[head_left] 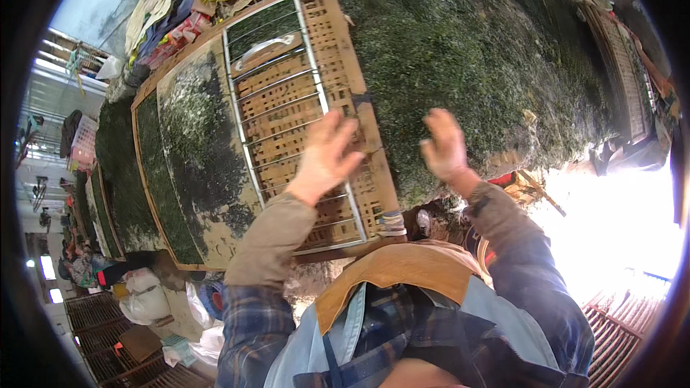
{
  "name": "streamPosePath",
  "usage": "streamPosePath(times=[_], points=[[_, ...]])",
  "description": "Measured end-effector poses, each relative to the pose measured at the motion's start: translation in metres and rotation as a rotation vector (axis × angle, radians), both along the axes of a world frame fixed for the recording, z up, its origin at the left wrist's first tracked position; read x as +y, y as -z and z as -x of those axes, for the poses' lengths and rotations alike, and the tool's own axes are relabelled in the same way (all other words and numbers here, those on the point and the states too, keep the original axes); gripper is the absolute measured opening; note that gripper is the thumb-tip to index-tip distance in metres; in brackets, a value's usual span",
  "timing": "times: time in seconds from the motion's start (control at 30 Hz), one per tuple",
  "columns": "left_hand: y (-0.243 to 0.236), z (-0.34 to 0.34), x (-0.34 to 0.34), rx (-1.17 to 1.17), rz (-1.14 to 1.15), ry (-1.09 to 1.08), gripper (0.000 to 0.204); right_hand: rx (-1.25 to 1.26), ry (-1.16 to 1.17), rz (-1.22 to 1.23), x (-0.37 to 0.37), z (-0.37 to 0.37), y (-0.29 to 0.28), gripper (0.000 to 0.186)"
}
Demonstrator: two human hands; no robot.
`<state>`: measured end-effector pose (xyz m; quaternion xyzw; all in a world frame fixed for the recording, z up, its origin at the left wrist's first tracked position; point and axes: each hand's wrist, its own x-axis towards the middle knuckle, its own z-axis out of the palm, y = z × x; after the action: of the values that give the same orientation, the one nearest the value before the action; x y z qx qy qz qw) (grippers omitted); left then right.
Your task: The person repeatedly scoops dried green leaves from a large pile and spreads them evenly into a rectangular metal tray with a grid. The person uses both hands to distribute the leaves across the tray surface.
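At the left of the frame a bamboo tray (183,194) lies partly spread with a thin dark green layer of seaweed (198,129); patches of bare mat show through at its lower end. Just right of it, at centre, a metal wire frame (287,108) sits on a bare woven mat (345,65). Your left hand (325,158) rests on that frame, fingers spread wide and holding nothing. Press evenly with the flat palm so the frame stays square to the mat. Further right, your right hand (445,145) hovers open and empty at the edge of the big seaweed heap (474,57). Take small, loose pinches from there, and probably thin ones, so the layer dries evenly.
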<state>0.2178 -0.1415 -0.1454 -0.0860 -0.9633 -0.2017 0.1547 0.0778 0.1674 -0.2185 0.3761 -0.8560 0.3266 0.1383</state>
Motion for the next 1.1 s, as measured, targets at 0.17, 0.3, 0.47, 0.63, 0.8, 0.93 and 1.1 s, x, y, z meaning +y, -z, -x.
streamPosePath(times=[0.17,0.3,0.47,0.63,0.8,0.93,1.1], points=[[0.03,0.093,0.132,-0.442,0.334,0.189,0.1,-0.136,0.472,-0.193,0.159,0.07,0.058,0.066],[0.056,0.166,0.151,-0.437,0.539,-0.016,0.11,-0.128,0.458,-0.311,0.193,0.086,0.103,0.074],[0.058,0.23,0.139,-0.396,0.331,-0.054,0.046,-0.125,0.473,-0.286,0.193,0.083,0.118,0.076],[-0.04,0.279,0.128,-0.257,-0.103,-0.151,0.048,-0.161,0.466,-0.305,0.196,0.081,0.11,0.074],[-0.155,0.329,0.108,0.376,0.279,-0.215,0.036,-0.172,0.469,-0.336,0.193,0.082,0.109,0.074],[-0.114,0.307,0.161,-0.259,0.393,-0.193,0.053,-0.192,0.476,-0.346,0.192,0.082,0.108,0.074],[0.029,0.226,0.245,-0.781,0.748,0.078,0.107,-0.197,0.46,-0.3,0.194,0.084,0.107,0.074]])
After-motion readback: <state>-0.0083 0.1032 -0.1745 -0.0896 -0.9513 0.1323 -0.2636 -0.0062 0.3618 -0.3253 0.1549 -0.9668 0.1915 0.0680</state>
